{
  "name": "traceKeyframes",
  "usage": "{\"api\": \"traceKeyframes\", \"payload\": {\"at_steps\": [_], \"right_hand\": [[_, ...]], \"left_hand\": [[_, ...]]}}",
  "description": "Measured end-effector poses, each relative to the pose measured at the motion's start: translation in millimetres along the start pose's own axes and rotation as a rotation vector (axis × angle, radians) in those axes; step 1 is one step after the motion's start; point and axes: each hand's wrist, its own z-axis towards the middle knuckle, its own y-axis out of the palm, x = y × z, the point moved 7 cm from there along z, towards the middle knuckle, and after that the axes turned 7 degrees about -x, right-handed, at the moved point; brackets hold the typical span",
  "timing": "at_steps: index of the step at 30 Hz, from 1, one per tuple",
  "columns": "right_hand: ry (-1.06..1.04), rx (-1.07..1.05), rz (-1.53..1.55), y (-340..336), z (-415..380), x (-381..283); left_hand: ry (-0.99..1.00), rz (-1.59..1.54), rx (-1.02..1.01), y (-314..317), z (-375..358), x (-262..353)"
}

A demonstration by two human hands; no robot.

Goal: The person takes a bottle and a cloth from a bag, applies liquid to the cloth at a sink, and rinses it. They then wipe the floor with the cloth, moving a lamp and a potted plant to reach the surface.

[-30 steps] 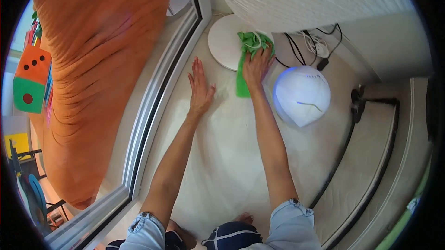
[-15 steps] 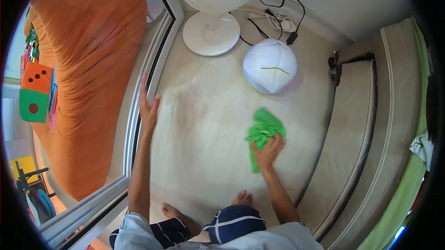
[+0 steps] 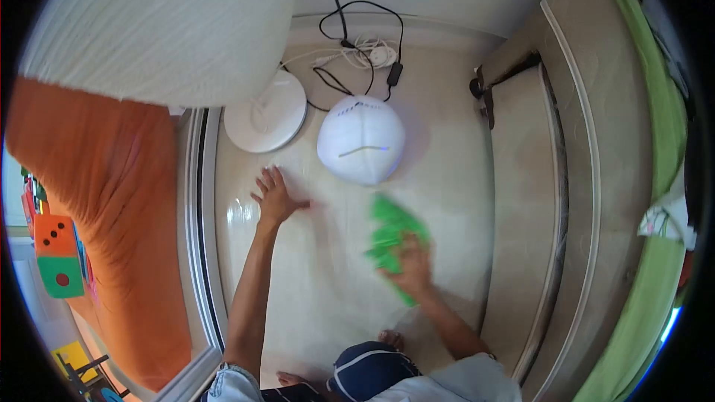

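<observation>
A bright green cloth (image 3: 390, 229) lies bunched on the pale floor (image 3: 320, 283), blurred by motion. Over it, my right hand (image 3: 414, 264) is closed on its near side. Fingers spread, my left hand (image 3: 275, 198) is on or just above the floor and holds nothing. Just beyond my left hand sits the round white lamp base (image 3: 266, 115). A white dome-shaped device (image 3: 362, 141) stands on the floor beyond the cloth, with a short line across its front.
A large white lampshade (image 3: 171, 22) looms at upper left. Black and white cables (image 3: 365, 52) lie along the back wall. A beige bed base with an open drawer (image 3: 521, 201) borders the right. At left, a framed mirror (image 3: 199, 216) reflects orange fabric and a coloured die.
My left hand has moved from beside the mirror frame to the floor near the lamp base. The cloth has shifted under my right hand. My view has turned, and the lampshade looms larger.
</observation>
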Motion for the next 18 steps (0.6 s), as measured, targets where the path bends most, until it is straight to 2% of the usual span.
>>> {"api": "traceKeyframes", "payload": {"at_steps": [1, 2, 3, 4, 7, 9, 12, 15, 18], "right_hand": [[0.179, -0.043, -0.067, -31.4, 12.6, 40.7], [0.158, 0.279, -0.196, -34.2, 29.1, 81.4], [0.243, 0.350, -0.171, -59.1, 68.2, 101.8], [0.291, 0.353, -0.133, -87.4, 115.5, 110.5], [0.241, 0.419, -0.157, -128.0, 266.7, 143.0], [0.338, 0.567, -0.160, -155.8, 344.9, 156.9], [0.262, 0.368, -0.350, -151.2, 406.0, 105.3], [-0.349, 0.194, -0.280, -148.3, 393.3, 97.4], [0.080, 0.315, -0.143, -171.9, 389.4, 155.6]], "left_hand": [[-0.009, 0.007, -0.049, 12.6, 2.7, -0.8], [-0.018, 0.015, -0.100, 23.0, 6.7, -1.1], [-0.023, 0.018, -0.106, 28.5, 11.1, -2.8], [-0.028, 0.020, -0.111, 33.3, 17.3, -5.9], [-0.030, 0.016, -0.126, 40.5, 18.8, -9.4], [-0.036, 0.002, -0.135, 37.9, 18.2, -7.2], [-0.061, -0.038, -0.158, 36.4, 17.1, -8.2], [-0.029, -0.043, -0.158, 34.5, 16.3, -5.4], [-0.080, -0.017, -0.172, 33.8, 17.2, -5.4]]}}
